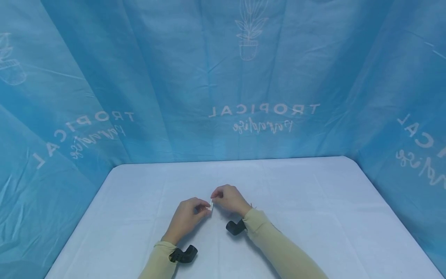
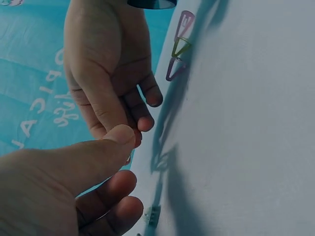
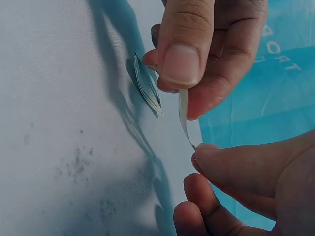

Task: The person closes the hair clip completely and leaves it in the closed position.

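A thin, pale strip [image 3: 183, 113] spans the gap between my two hands; its exact kind is unclear. My left hand [image 1: 187, 215] pinches its upper end between thumb and fingers, as the right wrist view shows. At its lower tip, my right hand [image 1: 230, 199] pinches with thumb and forefinger. From the head camera the strip [image 1: 211, 205] is just a small white sliver. Fingers cover it almost wholly in the left wrist view.
Three triangular clips, a pink one [image 2: 185, 23], a yellow-green one [image 2: 181, 46] and a purple one [image 2: 174, 69], lie in a row on the white table [image 1: 299, 193]. A slim leaf-shaped item [image 3: 146, 86] lies near the left hand. Blue curtains [image 1: 181, 77] surround the table.
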Demonstrator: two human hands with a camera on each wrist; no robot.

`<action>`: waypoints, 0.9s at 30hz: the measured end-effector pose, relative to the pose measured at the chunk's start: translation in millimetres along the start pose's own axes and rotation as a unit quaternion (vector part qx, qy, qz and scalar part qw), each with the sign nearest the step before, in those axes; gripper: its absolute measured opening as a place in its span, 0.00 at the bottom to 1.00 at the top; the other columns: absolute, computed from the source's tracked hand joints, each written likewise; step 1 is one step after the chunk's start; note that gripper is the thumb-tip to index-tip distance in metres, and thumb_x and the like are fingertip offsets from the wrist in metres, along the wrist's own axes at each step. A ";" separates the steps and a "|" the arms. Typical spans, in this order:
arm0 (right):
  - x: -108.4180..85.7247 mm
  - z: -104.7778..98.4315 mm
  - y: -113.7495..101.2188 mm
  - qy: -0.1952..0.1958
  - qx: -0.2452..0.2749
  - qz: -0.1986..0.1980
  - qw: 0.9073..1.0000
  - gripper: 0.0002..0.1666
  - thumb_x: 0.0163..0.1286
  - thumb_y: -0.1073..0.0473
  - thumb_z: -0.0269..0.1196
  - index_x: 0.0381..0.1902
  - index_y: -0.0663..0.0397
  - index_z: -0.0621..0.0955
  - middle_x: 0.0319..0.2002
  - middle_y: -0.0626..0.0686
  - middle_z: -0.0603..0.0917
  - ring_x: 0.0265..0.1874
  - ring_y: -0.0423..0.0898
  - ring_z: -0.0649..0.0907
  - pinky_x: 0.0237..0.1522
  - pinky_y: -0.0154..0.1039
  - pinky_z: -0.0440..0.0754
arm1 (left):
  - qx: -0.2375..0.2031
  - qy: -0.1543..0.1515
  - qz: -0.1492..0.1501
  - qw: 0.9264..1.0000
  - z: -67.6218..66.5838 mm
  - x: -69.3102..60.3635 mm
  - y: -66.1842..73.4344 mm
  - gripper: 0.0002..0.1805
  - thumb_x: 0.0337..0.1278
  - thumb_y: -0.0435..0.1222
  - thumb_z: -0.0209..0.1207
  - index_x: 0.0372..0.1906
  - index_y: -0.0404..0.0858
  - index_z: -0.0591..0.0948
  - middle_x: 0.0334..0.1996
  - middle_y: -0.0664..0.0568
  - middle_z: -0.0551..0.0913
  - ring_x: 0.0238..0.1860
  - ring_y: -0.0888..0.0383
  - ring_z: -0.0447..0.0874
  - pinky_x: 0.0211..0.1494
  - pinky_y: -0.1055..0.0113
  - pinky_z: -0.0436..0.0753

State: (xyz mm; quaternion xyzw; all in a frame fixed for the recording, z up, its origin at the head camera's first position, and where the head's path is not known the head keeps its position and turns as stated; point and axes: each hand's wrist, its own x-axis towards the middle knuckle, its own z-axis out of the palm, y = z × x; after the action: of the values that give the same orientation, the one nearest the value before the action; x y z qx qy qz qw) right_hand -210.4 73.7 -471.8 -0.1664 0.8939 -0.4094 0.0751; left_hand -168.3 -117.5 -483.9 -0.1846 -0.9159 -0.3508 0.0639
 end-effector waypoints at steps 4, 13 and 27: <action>1.4 0.7 -2.5 -0.003 -0.011 -0.001 1.000 0.04 0.67 0.61 0.66 0.37 0.53 0.87 0.31 0.45 0.84 0.31 0.41 0.79 0.39 0.40 0.78 | 0.022 0.007 -0.004 1.000 0.3 -1.5 -1.1 0.09 0.51 0.38 0.74 0.38 0.44 0.88 0.28 0.63 0.81 0.31 0.66 0.78 0.38 0.66 0.78; 2.9 3.4 -2.9 -0.010 -0.035 -0.019 0.999 0.07 0.67 0.61 0.65 0.41 0.53 0.88 0.34 0.48 0.85 0.34 0.43 0.80 0.41 0.42 0.79 | 0.073 0.017 -0.022 0.997 1.8 -2.7 -4.7 0.12 0.51 0.42 0.74 0.41 0.45 0.88 0.36 0.58 0.84 0.39 0.60 0.80 0.44 0.59 0.79; 3.4 9.6 -4.7 -0.032 -0.085 -0.035 0.995 0.10 0.68 0.60 0.66 0.46 0.53 0.87 0.35 0.49 0.87 0.36 0.44 0.83 0.44 0.41 0.81 | 0.089 0.032 -0.023 0.995 1.8 -6.3 -2.8 0.14 0.47 0.41 0.76 0.40 0.44 0.88 0.41 0.52 0.82 0.47 0.51 0.80 0.53 0.53 0.79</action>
State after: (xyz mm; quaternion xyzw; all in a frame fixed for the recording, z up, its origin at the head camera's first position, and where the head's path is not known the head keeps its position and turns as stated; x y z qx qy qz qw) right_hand -209.8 62.8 -474.5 -0.2167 0.9160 -0.3291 0.0753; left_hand -163.5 -120.0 -488.6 -0.1452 -0.9451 -0.2746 0.1014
